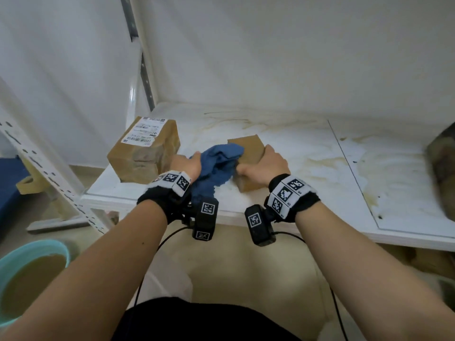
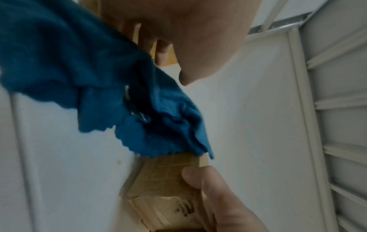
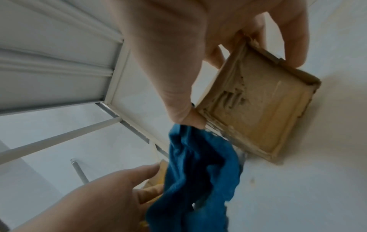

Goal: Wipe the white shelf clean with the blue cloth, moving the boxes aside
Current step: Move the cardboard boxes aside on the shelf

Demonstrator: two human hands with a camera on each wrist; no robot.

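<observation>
- Right hand (image 1: 264, 166) clamps the small box (image 1: 248, 150) mid-shelf, thumb on the near side, fingers on the far side.
- Left hand (image 1: 187, 163) grips the blue cloth (image 1: 218, 163), bunched against that box.
- Box looks light and stiff: hold opposite faces.
- Cloth's soft and floppy; ball it.
- Stained shelf (image 1: 307, 153); the big box (image 1: 145, 150) sits left.

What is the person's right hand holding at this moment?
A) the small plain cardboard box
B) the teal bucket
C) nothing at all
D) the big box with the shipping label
A: the right hand has its fingers and thumb curled round the small plain cardboard box on the white shelf, while the left hand holds the blue cloth.
</observation>
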